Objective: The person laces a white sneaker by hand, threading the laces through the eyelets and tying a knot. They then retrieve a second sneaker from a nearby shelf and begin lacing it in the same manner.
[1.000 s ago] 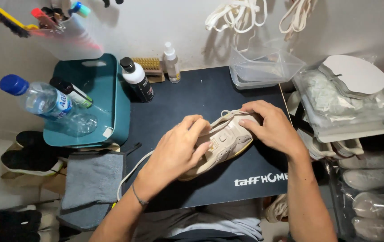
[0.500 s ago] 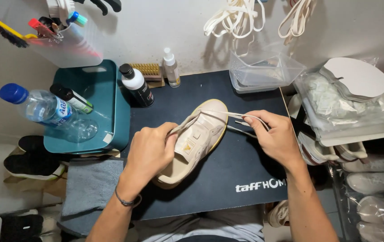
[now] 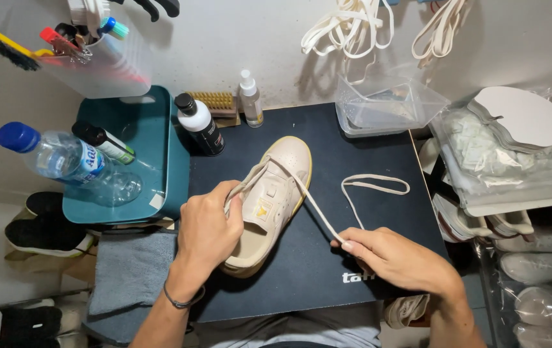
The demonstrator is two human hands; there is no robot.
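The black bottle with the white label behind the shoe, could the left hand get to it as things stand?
Probably yes. The black bottle stands upright just beyond the left hand, with bare mat between them. But that hand grips the shoe and would have to let go first.

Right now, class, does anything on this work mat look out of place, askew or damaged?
Nothing looks damaged or spilled. The cream shoe lies askew on the black mat, its lace pulled out and looped loose across the mat. The left hand grips the shoe; the right hand pinches the lace.
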